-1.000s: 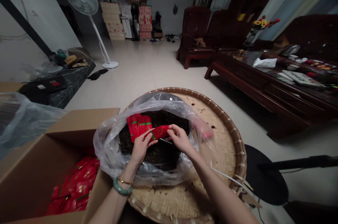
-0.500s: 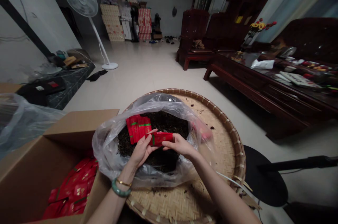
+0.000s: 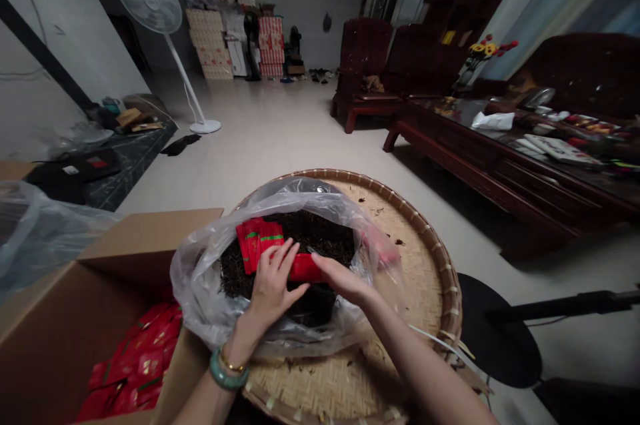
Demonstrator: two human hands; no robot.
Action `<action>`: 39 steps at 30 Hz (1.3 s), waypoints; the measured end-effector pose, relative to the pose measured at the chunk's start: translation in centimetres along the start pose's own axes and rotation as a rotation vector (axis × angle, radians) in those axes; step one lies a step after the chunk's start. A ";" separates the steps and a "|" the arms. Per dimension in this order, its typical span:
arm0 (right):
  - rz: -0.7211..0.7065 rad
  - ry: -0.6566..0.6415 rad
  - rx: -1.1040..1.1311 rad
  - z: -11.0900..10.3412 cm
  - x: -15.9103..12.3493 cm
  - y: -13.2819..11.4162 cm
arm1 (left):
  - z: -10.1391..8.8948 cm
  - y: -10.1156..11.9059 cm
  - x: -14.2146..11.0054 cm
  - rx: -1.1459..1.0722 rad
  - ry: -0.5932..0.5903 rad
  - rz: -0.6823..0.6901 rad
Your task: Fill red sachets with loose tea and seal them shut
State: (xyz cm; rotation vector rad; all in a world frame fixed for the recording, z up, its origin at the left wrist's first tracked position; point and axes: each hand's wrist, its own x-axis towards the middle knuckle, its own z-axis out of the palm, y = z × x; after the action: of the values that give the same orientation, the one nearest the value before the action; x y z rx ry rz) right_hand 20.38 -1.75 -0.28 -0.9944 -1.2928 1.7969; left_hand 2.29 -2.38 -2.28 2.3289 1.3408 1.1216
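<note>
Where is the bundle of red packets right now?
In the head view, the bundle of red packets sits on dark loose leaves inside the clear plastic bag, just beyond the left hand and left of a single red packet.

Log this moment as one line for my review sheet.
left hand: beside red packet | right hand: on packet | below: dark leaves in plastic bag on bamboo tray

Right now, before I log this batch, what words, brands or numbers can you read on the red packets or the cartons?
No text is readable.
Red packet at the right hand: markings too blurred to read.
Red packets in the cardboard box: gold marks too small to read.
Stacked cartons at the far wall: too small to read.
</note>
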 end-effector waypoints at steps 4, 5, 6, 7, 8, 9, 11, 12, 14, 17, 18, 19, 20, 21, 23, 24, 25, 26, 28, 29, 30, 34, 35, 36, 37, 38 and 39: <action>-0.018 -0.056 -0.166 1.0 -0.5 -0.2 | -0.1 0.1 -0.6 0.043 -0.153 0.082; -0.006 -0.060 -0.194 1.2 -0.7 -0.3 | 0.0 -0.1 -0.8 0.015 -0.165 0.065; 0.003 -0.061 -0.216 1.3 -0.8 -0.4 | 0.1 -0.3 -1.0 -0.018 -0.174 0.045; 0.006 -0.062 -0.229 1.4 -0.9 -0.5 | 0.2 -0.5 -1.0 -0.051 -0.179 0.024; 0.003 -0.067 -0.233 1.4 -0.9 -0.6 | 0.3 -0.6 -1.1 -0.083 -0.182 0.003; -0.004 -0.071 -0.226 1.3 -1.0 -0.8 | 0.4 -0.7 -1.0 -0.117 -0.178 -0.019; -0.020 -0.049 -0.174 0.8 -0.9 -1.2 | 0.5 -0.9 -0.9 -0.191 -0.143 -0.077; -0.031 -0.004 -0.145 0.4 -0.7 -1.4 | 0.5 -0.9 -0.7 -0.230 -0.113 -0.113; -0.079 0.160 -0.167 -0.7 -0.1 -1.8 | 0.6 -1.1 -0.5 -0.295 -0.051 -0.187; -0.236 0.374 -0.517 -2.1 1.3 -2.0 | 0.7 -1.4 -0.4 -0.330 0.009 -0.272; -0.286 0.375 -0.684 -2.3 1.9 -2.0 | 0.8 -1.6 -0.4 -0.329 0.027 -0.288; -0.322 0.340 -0.853 -2.5 2.5 -2.0 | 0.8 -1.8 -0.5 -0.326 0.048 -0.299; -0.342 0.288 -1.017 -2.4 3.2 -2.0 | 0.8 -1.9 -0.5 -0.324 0.069 -0.304; -0.345 0.229 -1.170 -2.2 4.0 -2.0 | 0.8 -2.0 -0.5 -0.322 0.086 -0.305; -0.318 0.143 -1.437 -1.5 5.4 -2.1 | 0.7 -2.2 -0.5 -0.318 0.107 -0.308; -0.295 0.126 -1.543 -1.1 6.2 -2.2 | 0.6 -2.3 -0.4 -0.312 0.120 -0.311; -0.271 0.122 -1.627 -0.7 6.8 -2.3 | 0.5 -2.4 -0.4 -0.302 0.136 -0.317; -0.250 0.125 -1.690 -0.3 7.4 -2.4 | 0.5 -2.5 -0.3 -0.292 0.156 -0.325; -0.216 0.144 -1.759 0.3 8.4 -2.5 | 0.5 -2.6 -0.3 -0.277 0.201 -0.344; -0.201 0.155 -1.774 0.6 8.8 -2.5 | 0.5 -2.7 -0.2 -0.272 0.219 -0.353; -0.188 0.165 -1.780 0.8 9.0 -2.5 | 0.5 -2.8 -0.2 -0.270 0.233 -0.360; -0.166 0.188 -1.781 1.1 9.6 -2.3 | 0.6 -2.8 -0.2 -0.277 0.253 -0.365; -0.165 0.180 -1.781 1.1 9.7 -2.3 | 0.5 -2.7 -0.2 -0.291 0.252 -0.360; -0.163 0.169 -1.780 1.1 9.8 -2.3 | 0.5 -2.6 -0.2 -0.314 0.245 -0.353; -0.159 0.158 -1.779 1.1 9.9 -2.3 | 0.5 -2.5 -0.3 -0.347 0.233 -0.345; -0.156 0.150 -1.778 1.1 10.1 -2.3 | 0.5 -2.4 -0.3 -0.386 0.211 -0.336; -0.155 0.146 -1.777 1.1 10.2 -2.3 | 0.5 -2.3 -0.4 -0.426 0.184 -0.330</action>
State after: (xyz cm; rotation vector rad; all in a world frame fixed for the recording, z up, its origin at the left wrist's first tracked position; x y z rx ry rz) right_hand 14.90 7.25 0.28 -1.6385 -2.6802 -0.0020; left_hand 1.07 -1.33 -4.04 1.6729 1.3240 1.3734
